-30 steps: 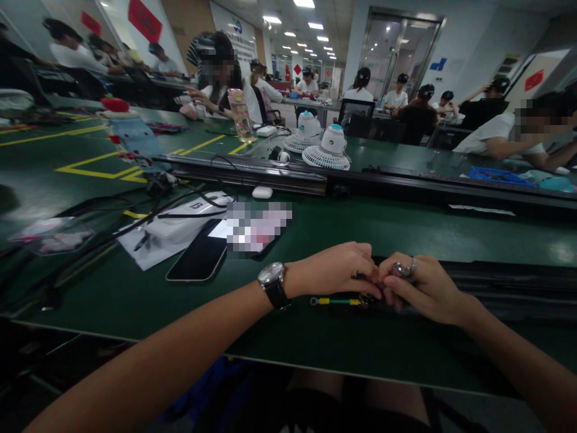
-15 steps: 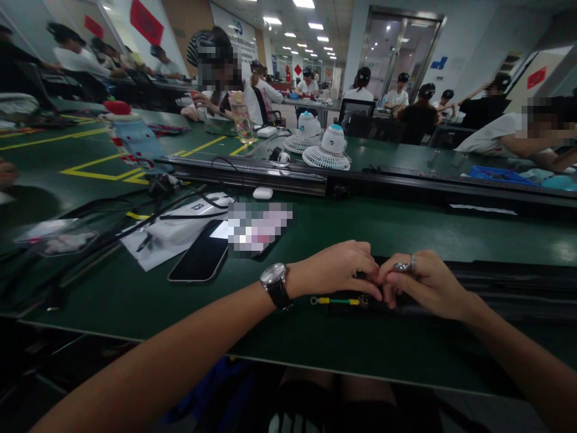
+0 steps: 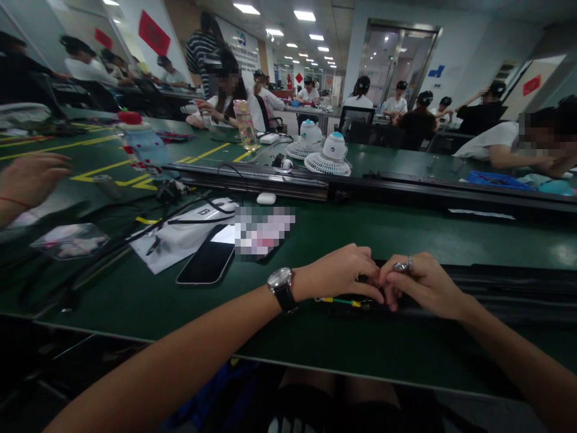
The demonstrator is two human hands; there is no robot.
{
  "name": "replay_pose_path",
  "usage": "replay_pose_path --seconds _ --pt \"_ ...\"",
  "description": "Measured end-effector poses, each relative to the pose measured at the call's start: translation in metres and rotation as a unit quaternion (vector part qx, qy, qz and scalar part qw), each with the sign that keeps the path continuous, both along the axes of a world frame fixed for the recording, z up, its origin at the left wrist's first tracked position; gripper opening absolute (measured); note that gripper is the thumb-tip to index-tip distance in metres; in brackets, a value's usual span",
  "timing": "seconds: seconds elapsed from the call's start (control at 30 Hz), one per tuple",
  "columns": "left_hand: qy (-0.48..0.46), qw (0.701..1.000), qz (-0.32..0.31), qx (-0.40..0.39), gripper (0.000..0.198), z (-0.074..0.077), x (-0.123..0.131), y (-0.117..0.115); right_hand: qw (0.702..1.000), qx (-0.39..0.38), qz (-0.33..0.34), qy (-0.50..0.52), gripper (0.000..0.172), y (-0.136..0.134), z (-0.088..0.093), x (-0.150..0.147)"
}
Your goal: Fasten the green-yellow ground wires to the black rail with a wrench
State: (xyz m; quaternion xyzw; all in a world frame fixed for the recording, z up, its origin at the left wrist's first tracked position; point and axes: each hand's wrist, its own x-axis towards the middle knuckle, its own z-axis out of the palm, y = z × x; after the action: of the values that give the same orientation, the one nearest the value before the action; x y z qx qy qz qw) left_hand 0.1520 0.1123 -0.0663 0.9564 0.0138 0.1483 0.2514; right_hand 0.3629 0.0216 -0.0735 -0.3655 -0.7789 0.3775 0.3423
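My left hand [image 3: 345, 272], with a watch on the wrist, is closed, its fingertips bent down at the end of a long black profile [image 3: 496, 282]. Close against it, my right hand [image 3: 421, 282], wearing a ring, is closed too, thumb and fingers pressed together. Whatever small thing sits between the fingertips is hidden by the fingers. Just below my left hand lies a short green wire [image 3: 345, 301] with yellow sleeves; its left end reaches out past the palm. The profile runs off to the right beneath my right forearm.
Left on the green table [image 3: 270, 337] lie a dark phone [image 3: 202, 258], a white packet [image 3: 162, 240], cables and a clear bag [image 3: 70, 240]. Another person's hand [image 3: 33, 183] is at far left. A long black rail [image 3: 406, 186] crosses behind; two white fans [image 3: 331, 156] stand beyond.
The view has shifted slightly, so things appear a little further right. At far left the other person's hand has come further into view. My hands keep nearly the same pose.
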Motion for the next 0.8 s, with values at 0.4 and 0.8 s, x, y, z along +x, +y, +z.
replay_pose_path --seconds 0.4,0.8 --pt "-0.017 1.0 0.012 -0.007 0.015 -0.0042 0.0 -0.0002 0.999 0.031 -0.02 -0.024 0.021 -0.0012 0.0016 0.0002" --pt "-0.018 0.999 -0.002 -0.04 0.019 -0.0019 -0.0013 0.0009 0.999 0.021 -0.027 -0.031 0.021 0.0009 0.0 -0.0006"
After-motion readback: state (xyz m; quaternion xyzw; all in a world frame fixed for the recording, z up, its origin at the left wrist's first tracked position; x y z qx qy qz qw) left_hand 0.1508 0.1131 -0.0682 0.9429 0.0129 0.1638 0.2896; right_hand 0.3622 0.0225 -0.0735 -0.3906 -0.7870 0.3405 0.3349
